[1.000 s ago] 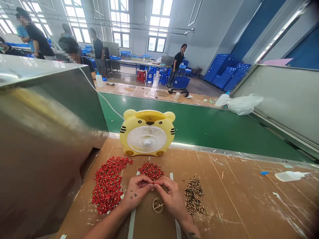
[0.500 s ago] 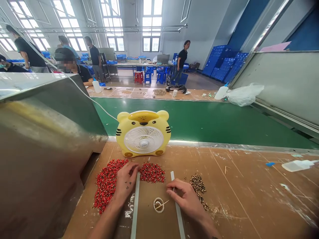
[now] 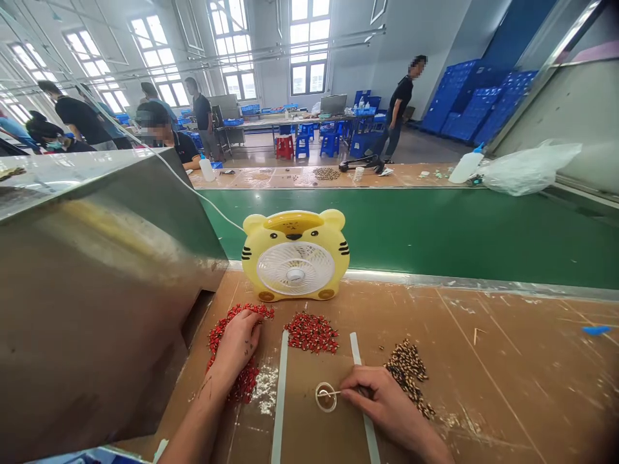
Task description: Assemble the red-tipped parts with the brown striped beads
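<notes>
1. Between the right hand's (image 3: 380, 403) closed fingertips is a thin stick (image 3: 333, 393), reaching over the small round dish (image 3: 317, 404) just left of them; its contents are unclear.
2. Under the left hand's (image 3: 236, 345) fingers lies the large red pile (image 3: 245, 381); whether they pinch a piece, I cannot tell.
3. Ahead, between both hands: the smaller red pile (image 3: 313, 332).

Brown table (image 3: 454, 361): yellow fan (image 3: 296, 258) at far edge; red piles (image 3: 312, 333) nearer, left of dark-and-gold pile (image 3: 409, 368).
</notes>
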### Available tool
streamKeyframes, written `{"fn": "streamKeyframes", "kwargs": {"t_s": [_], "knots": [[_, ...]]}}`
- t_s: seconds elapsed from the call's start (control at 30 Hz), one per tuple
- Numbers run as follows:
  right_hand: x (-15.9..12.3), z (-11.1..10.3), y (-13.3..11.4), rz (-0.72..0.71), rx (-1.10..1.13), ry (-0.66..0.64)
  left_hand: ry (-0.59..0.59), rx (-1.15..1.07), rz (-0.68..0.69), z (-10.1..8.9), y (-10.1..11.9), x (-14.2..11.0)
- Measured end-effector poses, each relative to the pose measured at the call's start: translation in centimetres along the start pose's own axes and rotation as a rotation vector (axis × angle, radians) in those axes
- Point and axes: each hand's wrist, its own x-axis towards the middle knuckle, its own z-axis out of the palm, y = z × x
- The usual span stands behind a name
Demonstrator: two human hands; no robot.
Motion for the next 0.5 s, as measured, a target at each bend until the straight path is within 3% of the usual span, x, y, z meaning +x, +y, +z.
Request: {"fn": "streamKeyframes", "kwargs": {"t_s": [0.17,0.4,0.5], "knots": [[-0.4,-0.6,-0.5,-0.066,-0.135,-0.008,-0.046,0.057,0.033,0.1,1.1,0.8],[1.0,-1.1,-4.9,-0.254,-0.558,-0.127,-0.134,0.096,0.081,0.7,2.6,2.6],[2.1,-0.5,-5.2,-0.296,-0.503,-0.171,-0.156,0.085,0.091,1.1,2.6,2.8]]}}
